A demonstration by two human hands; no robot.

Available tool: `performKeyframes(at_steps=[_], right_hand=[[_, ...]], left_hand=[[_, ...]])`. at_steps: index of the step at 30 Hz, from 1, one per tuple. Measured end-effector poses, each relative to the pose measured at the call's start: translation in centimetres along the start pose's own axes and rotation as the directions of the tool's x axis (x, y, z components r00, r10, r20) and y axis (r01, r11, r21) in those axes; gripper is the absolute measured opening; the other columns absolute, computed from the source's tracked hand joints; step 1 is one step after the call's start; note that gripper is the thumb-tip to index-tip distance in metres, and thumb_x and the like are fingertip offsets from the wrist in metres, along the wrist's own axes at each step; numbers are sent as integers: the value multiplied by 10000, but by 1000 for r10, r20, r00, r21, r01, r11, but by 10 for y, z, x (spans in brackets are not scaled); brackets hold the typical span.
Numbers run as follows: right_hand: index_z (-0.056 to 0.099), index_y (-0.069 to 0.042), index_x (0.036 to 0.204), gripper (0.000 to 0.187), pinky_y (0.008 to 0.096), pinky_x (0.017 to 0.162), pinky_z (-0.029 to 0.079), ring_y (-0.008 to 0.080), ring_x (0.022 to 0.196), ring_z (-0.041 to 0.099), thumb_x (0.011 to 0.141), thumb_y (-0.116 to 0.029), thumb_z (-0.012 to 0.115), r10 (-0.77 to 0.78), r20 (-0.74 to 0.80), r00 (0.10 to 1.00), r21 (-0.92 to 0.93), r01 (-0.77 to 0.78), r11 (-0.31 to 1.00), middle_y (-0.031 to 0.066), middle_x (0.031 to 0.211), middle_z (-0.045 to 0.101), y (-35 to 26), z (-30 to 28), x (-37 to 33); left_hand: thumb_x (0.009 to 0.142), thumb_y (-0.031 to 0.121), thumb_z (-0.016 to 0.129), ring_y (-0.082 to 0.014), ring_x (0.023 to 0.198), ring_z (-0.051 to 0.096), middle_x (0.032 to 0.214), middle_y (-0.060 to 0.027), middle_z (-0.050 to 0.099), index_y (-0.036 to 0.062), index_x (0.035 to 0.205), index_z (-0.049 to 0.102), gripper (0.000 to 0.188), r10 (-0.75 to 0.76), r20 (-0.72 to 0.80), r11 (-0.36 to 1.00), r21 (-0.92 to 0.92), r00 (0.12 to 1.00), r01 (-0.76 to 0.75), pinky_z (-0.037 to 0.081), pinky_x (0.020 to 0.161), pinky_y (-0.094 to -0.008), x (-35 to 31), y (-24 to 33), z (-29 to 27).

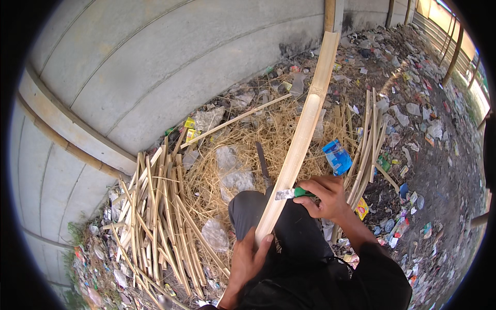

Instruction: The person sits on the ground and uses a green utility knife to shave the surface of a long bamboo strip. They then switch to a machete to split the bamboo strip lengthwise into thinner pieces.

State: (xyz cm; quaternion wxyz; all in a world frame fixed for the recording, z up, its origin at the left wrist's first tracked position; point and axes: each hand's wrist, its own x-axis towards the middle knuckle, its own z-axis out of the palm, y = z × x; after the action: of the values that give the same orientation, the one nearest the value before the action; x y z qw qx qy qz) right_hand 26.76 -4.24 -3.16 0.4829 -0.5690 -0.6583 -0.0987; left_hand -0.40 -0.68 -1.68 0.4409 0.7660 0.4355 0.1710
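Observation:
A long half-split bamboo pole (302,139), its pale hollow side facing up, slants from my lap up to the far wall. My left hand (249,261) is closed round its near end, the thumb lying on top. In my right hand (324,197) is a knife (284,195) with a green handle and a short, broad metal blade. The blade lies across the bamboo, above my knees, and seems to touch its inner face. My right fingers are wrapped round the handle and hide part of it.
Narrow bamboo strips (160,222) lie heaped on the left, with more strips (367,144) on the right. A dark long blade (262,161) rests in the straw-like shavings (206,170). A blue packet (337,156) sits near my right hand. Litter covers the ground beside a grey wall (170,67).

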Motion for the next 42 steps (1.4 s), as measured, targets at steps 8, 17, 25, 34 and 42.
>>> performKeyframes(at_steps=[8,17,25,34,42], right_hand=[[738,-39,991,234,342,579,541,268,641,716,860,-202,843,95,-109,990,-52,-101,994,92,811,741,31,-16,9],[720,14,1018,409,311,601,474,112,649,611,1061,-390,666,350,-394,850,-167,-440,882,62,799,711,103,-62,22],[723,-11,1029,336,312,552,457,174,578,606,1021,-347,718,326,-202,924,28,-327,945,84,750,677,74,-33,-7],[724,-101,985,265,336,512,500,213,574,675,835,-256,878,58,70,996,113,-66,991,29,772,720,-5,3,-14],[734,-106,997,304,335,504,495,215,561,665,815,-293,891,5,52,999,82,-9,997,31,752,710,-9,0,-8]], left_hand=[[1047,365,667,-451,604,683,636,-250,633,-31,1086,654,399,-52,49,999,-13,997,53,504,577,-476,-12,-2,-5],[1041,371,682,-458,626,677,640,-244,624,-32,1098,654,409,-69,176,998,28,982,65,500,591,-488,-38,-20,-9],[1045,354,681,-447,569,654,592,-234,593,-46,1080,650,403,-55,45,998,43,997,53,489,557,-484,-19,-19,-5],[1023,351,721,-425,513,631,570,-220,589,-21,949,610,395,43,-21,999,-5,999,-43,461,497,-458,2,1,4],[1021,337,723,-440,536,649,566,-236,584,-26,907,577,408,46,-13,998,33,999,-45,456,487,-472,3,11,4]])
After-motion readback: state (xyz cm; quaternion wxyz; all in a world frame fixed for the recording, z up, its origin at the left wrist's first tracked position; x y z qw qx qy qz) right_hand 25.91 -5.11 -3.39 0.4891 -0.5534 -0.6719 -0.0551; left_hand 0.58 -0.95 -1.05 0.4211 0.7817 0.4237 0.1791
